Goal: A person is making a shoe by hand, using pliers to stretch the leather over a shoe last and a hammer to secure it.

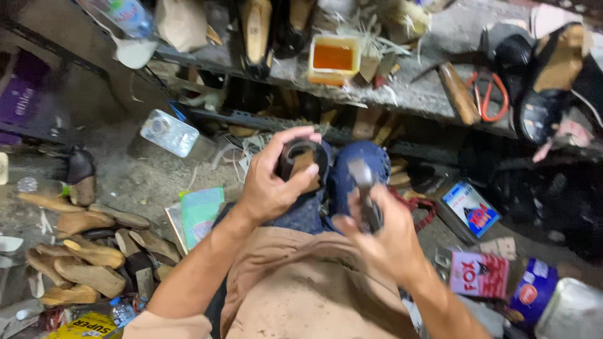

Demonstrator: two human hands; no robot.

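My left hand (271, 185) grips a dark shoe (304, 162) on a wooden last, heel end up, resting on my knees in blue jeans (352, 182). My right hand (381, 238) is closed around the handle of a metal hammer (364, 188), whose head sits just to the right of the shoe. A tan apron (295, 289) covers my lap below both hands.
A cluttered shelf (402, 88) runs across the top with shoes, an orange-filled tub (333, 58) and red-handled pliers (487, 94). Wooden lasts and soles (85, 251) pile at lower left. A clear plastic container (169, 132), boxes (478, 273) and cans lie around my legs.
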